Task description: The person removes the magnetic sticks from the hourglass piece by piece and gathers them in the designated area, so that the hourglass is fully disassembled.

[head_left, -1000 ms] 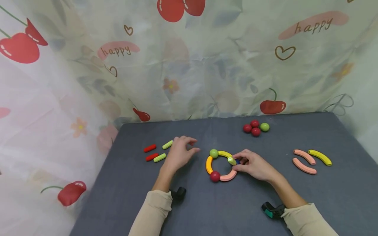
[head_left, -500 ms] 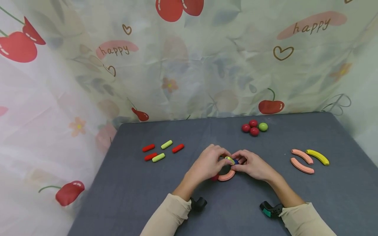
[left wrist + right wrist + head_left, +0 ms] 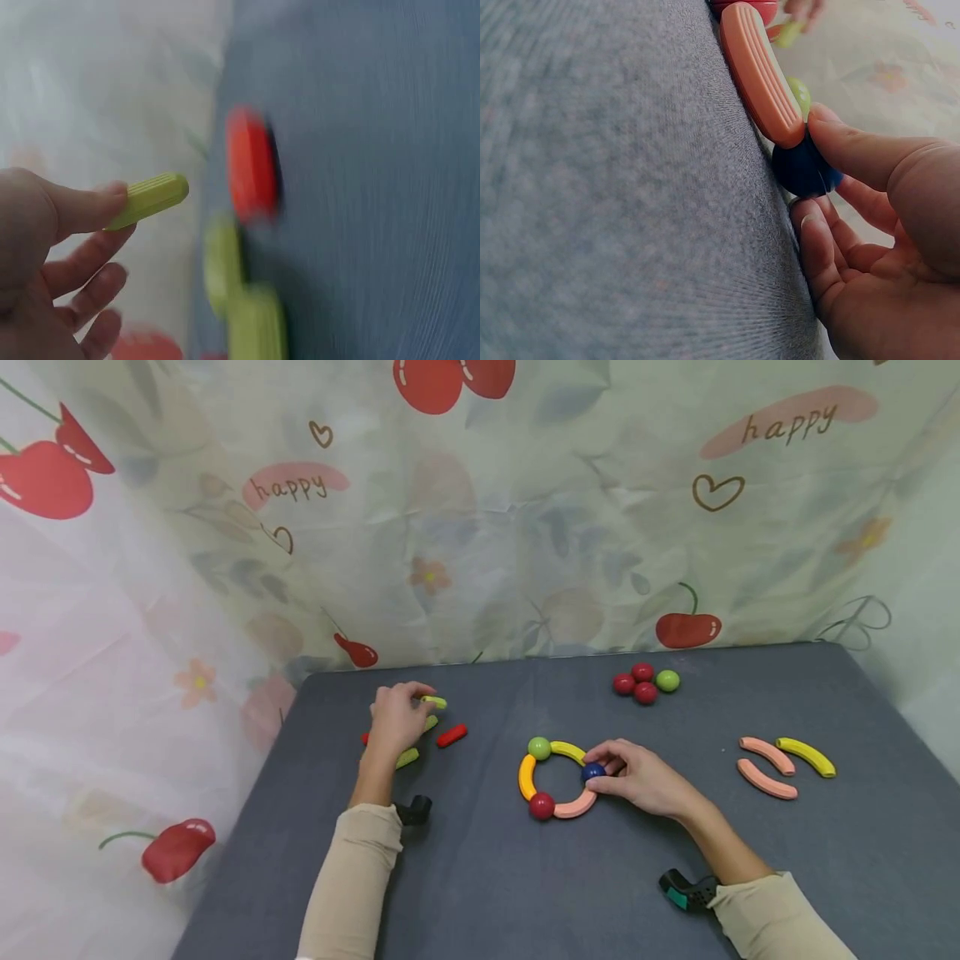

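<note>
My left hand (image 3: 397, 722) pinches a short yellow-green stick (image 3: 154, 198) between thumb and fingers, held above the loose sticks at the left. My right hand (image 3: 641, 778) pinches a dark blue ball (image 3: 592, 772) on the right side of a ring lying on the table. A pink curved stick (image 3: 576, 805) and a yellow curved stick (image 3: 568, 751) meet that ball. Round the ring's left side are a green ball (image 3: 539, 748), an orange curved stick (image 3: 527, 777) and a red ball (image 3: 542, 806). In the right wrist view the pink stick touches the blue ball.
A short red stick (image 3: 452, 736) lies right of my left hand, which partly hides other red and yellow-green sticks. Several red balls and another green ball (image 3: 667, 681) sit at the back. Two pink curved sticks and a yellow curved stick (image 3: 806, 758) lie at the right.
My left hand reached the ring, took the yellow-green stick off the blue ball, and carried it back left above the loose sticks. My right hand stayed at the blue ball.
</note>
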`<state>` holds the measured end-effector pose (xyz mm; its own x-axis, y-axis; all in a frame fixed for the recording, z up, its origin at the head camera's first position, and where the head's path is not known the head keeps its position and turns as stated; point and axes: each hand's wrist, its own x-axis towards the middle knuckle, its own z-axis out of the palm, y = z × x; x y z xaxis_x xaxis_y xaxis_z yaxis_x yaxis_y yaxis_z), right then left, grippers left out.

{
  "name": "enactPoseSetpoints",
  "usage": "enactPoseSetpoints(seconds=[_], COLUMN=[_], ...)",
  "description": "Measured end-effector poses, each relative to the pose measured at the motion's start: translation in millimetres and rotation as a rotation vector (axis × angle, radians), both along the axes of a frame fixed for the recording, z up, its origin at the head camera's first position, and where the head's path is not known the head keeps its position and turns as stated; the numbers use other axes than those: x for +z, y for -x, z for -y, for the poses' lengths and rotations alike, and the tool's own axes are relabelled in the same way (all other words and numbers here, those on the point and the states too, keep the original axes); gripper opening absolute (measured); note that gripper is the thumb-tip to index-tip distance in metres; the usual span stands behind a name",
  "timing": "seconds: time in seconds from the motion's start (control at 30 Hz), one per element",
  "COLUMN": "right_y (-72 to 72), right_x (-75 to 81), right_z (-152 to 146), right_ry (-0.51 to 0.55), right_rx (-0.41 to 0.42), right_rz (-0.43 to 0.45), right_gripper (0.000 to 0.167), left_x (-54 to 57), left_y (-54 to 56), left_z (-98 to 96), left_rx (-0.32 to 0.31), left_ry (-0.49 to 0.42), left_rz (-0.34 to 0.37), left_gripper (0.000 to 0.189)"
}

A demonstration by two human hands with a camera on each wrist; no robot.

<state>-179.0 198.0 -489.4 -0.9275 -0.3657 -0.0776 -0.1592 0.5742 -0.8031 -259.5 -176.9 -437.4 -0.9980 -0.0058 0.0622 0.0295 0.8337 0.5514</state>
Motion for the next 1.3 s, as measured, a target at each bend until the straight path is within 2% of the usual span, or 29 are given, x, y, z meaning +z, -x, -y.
enactPoseSetpoints(seconds=[0.1,0.2,0.3,0.4,0.5,0.6,0.63,0.73,0.83,0.93,1.07,1.3], right_y=[0.6,1.0,0.8,0.3,0.8,1.8,2.3,3.0,2.3,1.1,0.7,3.6], right_x=[0.3,0.3,-0.4,-0.2,0.7,1.8,2.0,2.3,3.5,6.6,12.2,19.1], right_z=[0,0,0,0,0,1,2,5,7,7,7,9], right_ry=[-0.007,-0.009,-0.008,-0.008,-0.017,-0.016,-0.015,-0.007,-0.015,-0.051,-0.107,-0.189], right_rx=[0.0,-0.004,-0.006,-0.01,-0.011,-0.009,-0.008,0.005,0.012,0.02,0.063,0.128], right_rz=[-0.002,0.002,0.005,0.01,0.008,0.002,0.001,0.004,0.02,0.022,-0.005,-0.059], right_gripper=[0.038,0.037,0.037,0.037,0.037,0.038,0.038,0.041,0.043,0.043,0.041,0.037], left_x=[-8.7,-13.8,-16.3,-14.5,-8.5,-2.7,-1.3,-2.1,-8.0,-17.2,-28.8,-32.8], left_y=[12.9,20.1,22.3,18.1,7.6,-8.7,-15.3,-34.6,-48.8,-54.9,-57.2,-57.1], left_z=[22.0,31.5,33.6,29.3,17.2,-3.9,-12.4,-39.4,-64.9,-86.3,-106.0,-119.9], left_rx=[0.083,0.121,0.13,0.125,0.076,-0.04,-0.085,-0.212,-0.3,-0.331,-0.315,-0.288], left_ry=[0.049,0.082,0.122,0.154,0.132,0.044,0.007,-0.09,-0.122,-0.094,-0.055,-0.021], left_rz=[0.044,0.06,0.074,0.059,-0.005,-0.061,-0.061,0.005,0.106,0.18,0.223,0.174], left_gripper=[0.025,0.023,0.023,0.026,0.029,0.029,0.03,0.034,0.041,0.047,0.045,0.045])
